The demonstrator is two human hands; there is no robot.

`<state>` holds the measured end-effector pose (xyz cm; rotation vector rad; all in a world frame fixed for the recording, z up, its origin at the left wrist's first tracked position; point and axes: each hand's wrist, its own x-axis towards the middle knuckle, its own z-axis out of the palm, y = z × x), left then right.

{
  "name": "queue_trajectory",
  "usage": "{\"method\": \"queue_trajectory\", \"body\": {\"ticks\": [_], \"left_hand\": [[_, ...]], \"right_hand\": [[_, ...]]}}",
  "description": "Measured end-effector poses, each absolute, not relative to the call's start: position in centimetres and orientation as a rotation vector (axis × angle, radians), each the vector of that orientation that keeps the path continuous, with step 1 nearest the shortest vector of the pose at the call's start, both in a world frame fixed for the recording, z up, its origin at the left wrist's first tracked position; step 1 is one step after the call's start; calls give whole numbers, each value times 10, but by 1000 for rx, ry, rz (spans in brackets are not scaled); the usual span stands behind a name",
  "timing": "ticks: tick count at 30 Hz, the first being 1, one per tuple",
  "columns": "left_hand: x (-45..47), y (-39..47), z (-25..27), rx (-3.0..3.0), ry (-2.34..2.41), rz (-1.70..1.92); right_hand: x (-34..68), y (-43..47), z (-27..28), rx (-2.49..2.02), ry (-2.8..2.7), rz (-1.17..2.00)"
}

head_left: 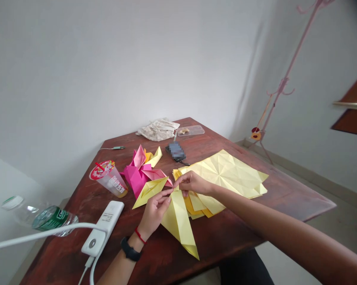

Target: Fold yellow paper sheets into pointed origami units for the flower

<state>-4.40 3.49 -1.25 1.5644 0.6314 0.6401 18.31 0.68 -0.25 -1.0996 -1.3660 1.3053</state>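
Observation:
A folded yellow paper piece (181,223) lies close to the table's near edge, its long pointed flap toward me. At its upper end, my left hand (157,208) pinches it between thumb and fingers. My right hand (193,184) is closed on the same end from the other side, fingertips almost meeting the left ones. Another yellow folded piece (150,191) reaches out to the left just beyond my left fingers. Pink folded paper (157,175) and magenta folded paper (136,180) sit behind it. Creased pale yellow sheets (226,174) are stacked beside my right hand and partly under its forearm.
On the left are a plastic cup (113,183), a water bottle (50,217) and a white power strip (104,227) with cables. Farther back lie a phone (176,151), a crumpled cloth (159,130) and a clear plastic tray (194,130). A pink coat rack (291,63) stands right.

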Motion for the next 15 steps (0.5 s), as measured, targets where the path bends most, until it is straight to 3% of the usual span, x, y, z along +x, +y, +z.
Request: {"method": "queue_trajectory", "body": {"ticks": [8,15], "left_hand": [[-50,36,-10,1721,773,576],[-49,33,-2,1793,792,512]], "right_hand": [[173,3,-29,-969,-1391,1231],[178,-8,-18,-1009,-1532,1211]]}}
